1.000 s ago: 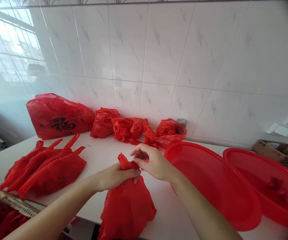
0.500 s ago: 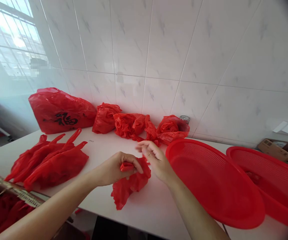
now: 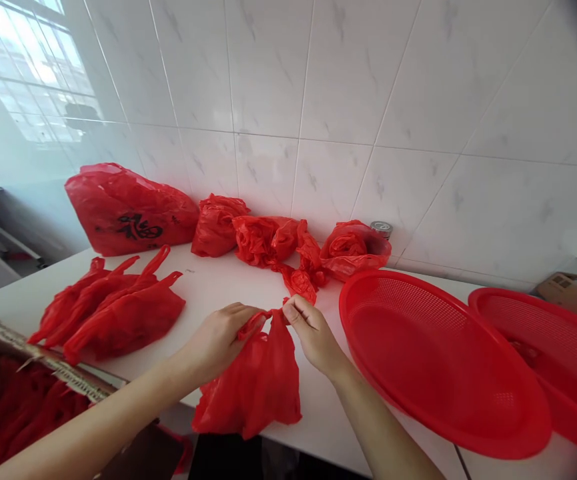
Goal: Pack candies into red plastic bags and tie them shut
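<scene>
Unfurled since earlier, one thin red plastic bag [image 3: 268, 383] is being gripped at its top by the closed fingers of left hand [image 3: 221, 339] and right hand [image 3: 315, 337].

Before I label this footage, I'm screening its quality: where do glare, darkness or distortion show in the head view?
Head view: bright glare washes out the tiled wall at upper left; its lines slant and fan; the picture's upper right corner is black; deep shadow under the table.

Gap left of hands [image 3: 225, 337]; red basket [image 3: 418, 353] blocks right.
</scene>
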Demonstrator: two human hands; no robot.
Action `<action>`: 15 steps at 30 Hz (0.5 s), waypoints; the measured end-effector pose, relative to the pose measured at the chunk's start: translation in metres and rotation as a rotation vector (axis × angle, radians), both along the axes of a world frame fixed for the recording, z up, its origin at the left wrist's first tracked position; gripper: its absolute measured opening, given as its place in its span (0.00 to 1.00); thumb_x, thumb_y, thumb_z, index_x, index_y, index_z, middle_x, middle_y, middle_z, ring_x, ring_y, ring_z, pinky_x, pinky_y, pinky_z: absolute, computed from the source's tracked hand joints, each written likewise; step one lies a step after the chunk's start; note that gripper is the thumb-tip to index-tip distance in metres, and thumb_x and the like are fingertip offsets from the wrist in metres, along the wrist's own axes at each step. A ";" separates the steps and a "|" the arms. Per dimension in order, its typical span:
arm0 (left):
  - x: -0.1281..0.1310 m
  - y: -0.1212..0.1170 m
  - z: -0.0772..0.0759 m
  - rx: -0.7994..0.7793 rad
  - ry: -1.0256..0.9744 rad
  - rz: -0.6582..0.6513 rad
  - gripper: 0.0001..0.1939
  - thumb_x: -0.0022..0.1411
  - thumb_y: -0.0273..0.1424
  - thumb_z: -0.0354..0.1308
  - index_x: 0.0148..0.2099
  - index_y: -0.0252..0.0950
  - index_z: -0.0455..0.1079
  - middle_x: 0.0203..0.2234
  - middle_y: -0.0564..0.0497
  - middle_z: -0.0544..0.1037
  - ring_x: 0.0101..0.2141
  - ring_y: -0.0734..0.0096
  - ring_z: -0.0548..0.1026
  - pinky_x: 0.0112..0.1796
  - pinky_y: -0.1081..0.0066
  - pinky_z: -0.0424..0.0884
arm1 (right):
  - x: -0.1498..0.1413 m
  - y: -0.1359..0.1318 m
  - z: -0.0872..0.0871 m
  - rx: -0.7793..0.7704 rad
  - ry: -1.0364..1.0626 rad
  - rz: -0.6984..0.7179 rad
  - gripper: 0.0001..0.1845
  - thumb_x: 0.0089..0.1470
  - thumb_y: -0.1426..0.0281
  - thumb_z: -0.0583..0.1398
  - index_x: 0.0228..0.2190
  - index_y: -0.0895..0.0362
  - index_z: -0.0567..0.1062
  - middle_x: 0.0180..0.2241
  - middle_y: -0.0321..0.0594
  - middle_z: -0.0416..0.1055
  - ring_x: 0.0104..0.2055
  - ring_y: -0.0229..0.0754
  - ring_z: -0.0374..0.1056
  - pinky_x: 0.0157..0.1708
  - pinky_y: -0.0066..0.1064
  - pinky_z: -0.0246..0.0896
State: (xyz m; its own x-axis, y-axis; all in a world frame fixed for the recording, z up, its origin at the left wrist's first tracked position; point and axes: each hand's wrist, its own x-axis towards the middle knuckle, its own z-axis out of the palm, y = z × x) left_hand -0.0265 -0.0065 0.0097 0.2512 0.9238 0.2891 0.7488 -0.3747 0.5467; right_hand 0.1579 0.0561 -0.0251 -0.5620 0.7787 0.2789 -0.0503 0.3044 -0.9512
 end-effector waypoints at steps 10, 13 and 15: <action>-0.028 -0.039 -0.035 -0.240 -0.225 0.221 0.17 0.67 0.41 0.45 0.41 0.39 0.73 0.38 0.48 0.79 0.40 0.62 0.74 0.44 0.68 0.67 | -0.023 0.058 -0.072 -0.038 -0.220 -0.453 0.16 0.61 0.57 0.48 0.27 0.52 0.61 0.28 0.35 0.68 0.32 0.42 0.67 0.36 0.32 0.58; -0.024 -0.026 -0.046 -0.214 -0.473 0.274 0.20 0.68 0.44 0.43 0.45 0.38 0.71 0.45 0.47 0.75 0.46 0.63 0.72 0.48 0.66 0.65 | -0.032 0.042 -0.067 0.079 -0.197 -0.495 0.15 0.63 0.56 0.44 0.32 0.51 0.61 0.33 0.36 0.70 0.37 0.42 0.67 0.37 0.32 0.57; -0.018 -0.010 -0.057 -0.230 -0.591 0.300 0.21 0.67 0.46 0.42 0.44 0.38 0.70 0.46 0.46 0.74 0.47 0.63 0.71 0.49 0.64 0.66 | -0.039 0.028 -0.069 0.185 -0.240 -0.491 0.15 0.64 0.56 0.44 0.34 0.51 0.61 0.33 0.35 0.70 0.35 0.42 0.67 0.35 0.31 0.56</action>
State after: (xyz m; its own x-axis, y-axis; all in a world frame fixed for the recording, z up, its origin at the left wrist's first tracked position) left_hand -0.0446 -0.0162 -0.0472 -0.1634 0.9827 0.0875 0.3543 -0.0244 0.9348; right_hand 0.1185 0.0844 -0.0945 -0.2113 0.9146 0.3448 0.3497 0.4002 -0.8471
